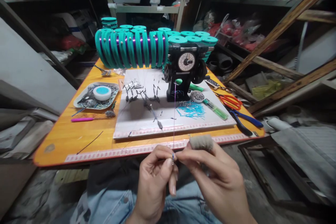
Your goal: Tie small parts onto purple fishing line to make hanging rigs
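My left hand [154, 178] and my right hand [212, 175] meet just below the table's front edge, fingertips pinched together on a thin purple line [174, 119]. The line runs straight up from my fingers to a black winding machine [185, 70] with a round dial. A small dark bead or knot sits on the line at my fingertips. A grey wrap [201, 142] covers one finger of my right hand. A white work board [170, 112] lies on the orange table [78, 136] beyond my hands.
Teal spools [131, 47] wound with purple line stand at the back. A tray [96, 96] with a round teal case sits left. Blue tubes [191, 109], orange scissors [231, 101], blue pliers [246, 119], a green lighter [216, 110] and small black swivels lie around.
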### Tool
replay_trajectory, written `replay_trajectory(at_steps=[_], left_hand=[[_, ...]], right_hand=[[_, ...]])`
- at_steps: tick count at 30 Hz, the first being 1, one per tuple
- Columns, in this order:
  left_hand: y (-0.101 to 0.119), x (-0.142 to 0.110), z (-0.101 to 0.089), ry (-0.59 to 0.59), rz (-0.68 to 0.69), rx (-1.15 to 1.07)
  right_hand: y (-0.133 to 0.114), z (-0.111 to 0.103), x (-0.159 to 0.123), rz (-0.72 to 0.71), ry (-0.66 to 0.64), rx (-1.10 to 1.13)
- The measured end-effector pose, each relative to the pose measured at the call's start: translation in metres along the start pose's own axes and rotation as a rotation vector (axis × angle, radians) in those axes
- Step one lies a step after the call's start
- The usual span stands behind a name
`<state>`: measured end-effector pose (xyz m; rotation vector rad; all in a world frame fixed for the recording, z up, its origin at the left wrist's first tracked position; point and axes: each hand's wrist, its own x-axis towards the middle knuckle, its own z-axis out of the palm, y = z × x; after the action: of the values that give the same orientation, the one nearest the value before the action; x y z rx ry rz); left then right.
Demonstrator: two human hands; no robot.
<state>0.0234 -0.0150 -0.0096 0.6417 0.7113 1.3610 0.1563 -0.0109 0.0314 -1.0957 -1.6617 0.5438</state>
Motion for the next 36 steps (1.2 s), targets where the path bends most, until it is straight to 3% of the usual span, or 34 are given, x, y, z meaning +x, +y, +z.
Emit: replay_trajectory(at_steps=[6,13,19,21,23,25,28,30,33,36], left_hand=[[0.002,-0.004,0.001,0.023,-0.025,-0.021],[0.003,-0.003,0.002,0.080,-0.052,0.106],[0.009,-0.005,0.006,0.050,-0.038,0.046],[0.010,-0.005,0.007,0.062,-0.042,0.016],[0.012,-0.006,0.009,0.078,-0.046,-0.008],[0.013,-0.006,0.010,0.103,-0.049,-0.011],[0.013,-0.007,0.011,0.158,-0.051,0.021],[0.013,-0.007,0.011,0.174,-0.057,0.034],[0.012,-0.008,0.012,0.187,-0.080,0.009],[0.011,-0.008,0.014,0.237,-0.117,-0.067]], right_hand=[[-0.006,-0.001,0.003,0.050,-0.036,0.115],[-0.008,-0.001,0.005,0.157,-0.024,0.217],[-0.002,0.003,0.005,0.398,-0.148,0.685],[0.000,0.002,0.003,0.430,-0.163,0.748],[0.001,-0.002,0.000,0.443,-0.187,0.692],[0.002,-0.006,-0.003,0.396,-0.219,0.492],[0.002,-0.009,-0.006,0.199,-0.243,0.114],[0.001,-0.010,-0.007,0.096,-0.234,-0.002],[0.002,-0.006,-0.006,0.171,-0.206,0.052],[0.003,0.005,-0.006,0.394,-0.216,0.427]])
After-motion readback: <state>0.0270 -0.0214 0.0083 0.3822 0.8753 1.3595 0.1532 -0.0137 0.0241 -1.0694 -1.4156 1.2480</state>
